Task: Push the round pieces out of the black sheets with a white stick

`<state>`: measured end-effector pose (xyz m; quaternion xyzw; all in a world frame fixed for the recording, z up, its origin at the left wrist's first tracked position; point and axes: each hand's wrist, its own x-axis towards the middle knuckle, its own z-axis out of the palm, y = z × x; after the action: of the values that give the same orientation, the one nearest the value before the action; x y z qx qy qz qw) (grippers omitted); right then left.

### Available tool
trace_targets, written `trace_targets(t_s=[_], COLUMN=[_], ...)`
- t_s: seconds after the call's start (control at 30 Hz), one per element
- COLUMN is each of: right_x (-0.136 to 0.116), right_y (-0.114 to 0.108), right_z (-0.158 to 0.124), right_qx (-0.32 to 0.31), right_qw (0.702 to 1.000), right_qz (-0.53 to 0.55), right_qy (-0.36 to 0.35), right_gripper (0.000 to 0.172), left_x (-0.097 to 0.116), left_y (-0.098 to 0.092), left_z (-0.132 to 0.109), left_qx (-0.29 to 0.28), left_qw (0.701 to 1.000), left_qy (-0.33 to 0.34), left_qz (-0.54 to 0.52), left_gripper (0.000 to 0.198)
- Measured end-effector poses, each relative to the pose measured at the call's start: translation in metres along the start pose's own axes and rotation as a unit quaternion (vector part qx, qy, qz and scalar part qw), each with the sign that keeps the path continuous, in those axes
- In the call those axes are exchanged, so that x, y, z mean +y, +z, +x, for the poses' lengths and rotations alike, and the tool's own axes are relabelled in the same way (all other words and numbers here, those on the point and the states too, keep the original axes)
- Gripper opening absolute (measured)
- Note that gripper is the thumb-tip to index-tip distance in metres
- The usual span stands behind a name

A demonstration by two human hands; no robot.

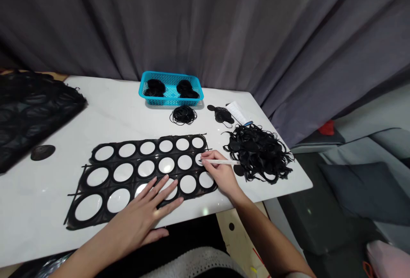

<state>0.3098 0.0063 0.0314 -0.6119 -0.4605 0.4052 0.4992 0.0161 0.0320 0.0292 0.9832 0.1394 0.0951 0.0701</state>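
Observation:
A black sheet point(136, 171) with rows of round cut-outs lies flat on the white table, and the tabletop shows through the holes. My left hand point(153, 203) rests on its near edge with the fingers spread. Pinched in my right hand point(221, 171) is a slim white pen-like tool point(224, 162), its tip at a hole near the sheet's right end. Whether the tip is a blade or a nib is too small to tell. Beside my right hand lies a heap of curled black strips point(258, 154).
At the back stands a blue basket point(147, 100) holding black ring bundles, with another bundle point(183, 115) before it. Small black pieces point(222, 115) and a white packet point(238, 112) lie to the right. A stack of black sheets point(32, 111) and a black disc point(42, 152) are at left.

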Motion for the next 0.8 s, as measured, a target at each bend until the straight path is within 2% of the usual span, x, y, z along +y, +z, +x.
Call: trace_targets(t_s=[0.23, 0.33, 0.53, 0.67, 0.8], right_x=[-0.001, 0.001, 0.004, -0.004, -0.010], right_y=[0.001, 0.000, 0.002, 0.008, 0.020], right_z=[0.029, 0.044, 0.062, 0.064, 0.067], right_qx=[0.005, 0.009, 0.010, -0.015, -0.063], right_qw=[0.999, 0.998, 0.996, 0.998, 0.996], right_qz=[0.045, 0.056, 0.084, 0.057, 0.047], right_qy=[0.030, 0.024, 0.034, 0.027, 0.029], right_gripper=[0.029, 0.030, 0.030, 0.033, 0.033], left_x=[-0.003, -0.010, -0.036, -0.049, -0.049], left_y=[-0.017, -0.016, -0.003, -0.002, -0.005], left_z=[-0.001, -0.002, -0.012, -0.029, -0.040], left_qx=[-0.055, -0.033, 0.061, 0.055, 0.042], left_qw=[0.998, 0.999, 0.994, 0.990, 0.989], left_qy=[0.020, -0.001, -0.083, -0.119, -0.132], left_qz=[-0.010, -0.018, 0.021, 0.049, 0.051], left_gripper=[0.076, 0.068, 0.052, 0.057, 0.060])
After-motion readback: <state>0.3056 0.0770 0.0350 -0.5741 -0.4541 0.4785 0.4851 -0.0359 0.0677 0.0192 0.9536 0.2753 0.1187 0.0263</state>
